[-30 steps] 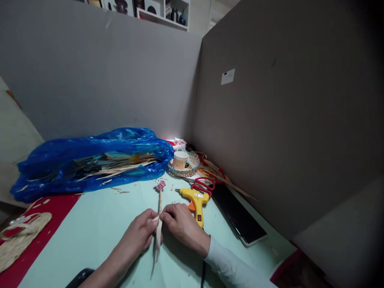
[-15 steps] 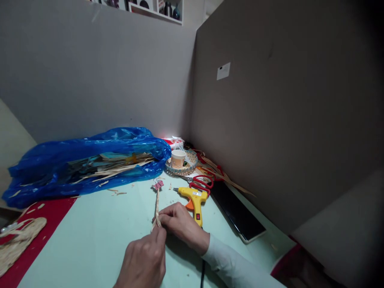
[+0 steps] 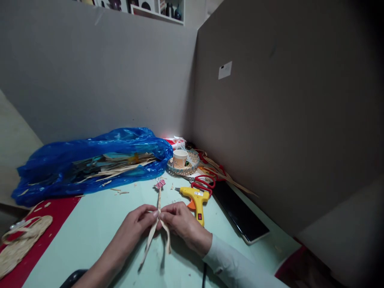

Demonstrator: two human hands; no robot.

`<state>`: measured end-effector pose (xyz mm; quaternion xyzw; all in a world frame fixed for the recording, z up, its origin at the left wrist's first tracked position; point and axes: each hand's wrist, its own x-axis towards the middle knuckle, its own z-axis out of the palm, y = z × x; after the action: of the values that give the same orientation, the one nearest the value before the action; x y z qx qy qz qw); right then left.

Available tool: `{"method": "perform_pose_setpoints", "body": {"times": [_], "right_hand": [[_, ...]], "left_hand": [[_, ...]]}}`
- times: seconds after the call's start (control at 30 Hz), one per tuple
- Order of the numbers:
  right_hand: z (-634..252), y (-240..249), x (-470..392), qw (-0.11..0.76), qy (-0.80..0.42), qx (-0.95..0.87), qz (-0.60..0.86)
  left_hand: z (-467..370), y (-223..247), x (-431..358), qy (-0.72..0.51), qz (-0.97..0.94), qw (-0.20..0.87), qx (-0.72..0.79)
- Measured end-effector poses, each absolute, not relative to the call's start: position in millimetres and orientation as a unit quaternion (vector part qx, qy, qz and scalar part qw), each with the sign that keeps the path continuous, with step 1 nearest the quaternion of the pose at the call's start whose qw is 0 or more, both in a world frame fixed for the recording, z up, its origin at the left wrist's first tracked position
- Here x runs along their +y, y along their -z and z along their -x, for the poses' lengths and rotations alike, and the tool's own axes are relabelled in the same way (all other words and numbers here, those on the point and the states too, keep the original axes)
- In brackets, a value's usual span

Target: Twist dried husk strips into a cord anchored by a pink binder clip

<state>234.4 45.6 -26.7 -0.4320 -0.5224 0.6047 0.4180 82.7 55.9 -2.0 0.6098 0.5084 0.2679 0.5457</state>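
Loose strands (image 3: 148,243), pale: two, splayed nearest. Left hand (image 3: 140,221) and right hand (image 3: 185,225): both pinching the straw braid (image 3: 159,200) where strands part. Braid: mid-desk (image 3: 102,228), far end at pink clip (image 3: 160,184). Glue gun (image 3: 197,197), yellow: right of braid. Scissors (image 3: 205,182), red-handled: just beyond. Paper cup (image 3: 180,159): in woven tray (image 3: 194,163).

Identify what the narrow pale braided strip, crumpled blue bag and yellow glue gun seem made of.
Braided strip: probably dried plant fibre, matte, with flat, ribbonlike loose ends.
Blue bag: apparently thin plastic film, glossy highlights along its wrinkles.
Glue gun: likely hard plastic, smooth, with crisp edges.
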Motion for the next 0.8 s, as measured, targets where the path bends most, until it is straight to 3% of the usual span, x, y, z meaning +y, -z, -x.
{"method": "perform_pose_setpoints", "body": {"times": [0.07,0.2,0.33,0.63,0.8], "right_hand": [[-235,29,47,0.404,-0.600,-0.543,0.426],[-238,31,48,0.371,-0.508,-0.619,0.470],[-239,24,43,0.347,-0.410,-0.681,0.498],[-238,15,29,0.173,-0.133,-0.771,0.598],[-236,12,25,0.174,-0.131,-0.777,0.591]], "left_hand": [[-84,6,59,-0.263,-0.562,0.639,0.454],[-86,12,58,-0.237,-0.539,0.680,0.437],[-86,18,62,-0.215,-0.598,0.592,0.496],[-92,20,57,-0.257,-0.690,0.394,0.550],[-93,21,53,-0.257,-0.686,0.396,0.554]]}}
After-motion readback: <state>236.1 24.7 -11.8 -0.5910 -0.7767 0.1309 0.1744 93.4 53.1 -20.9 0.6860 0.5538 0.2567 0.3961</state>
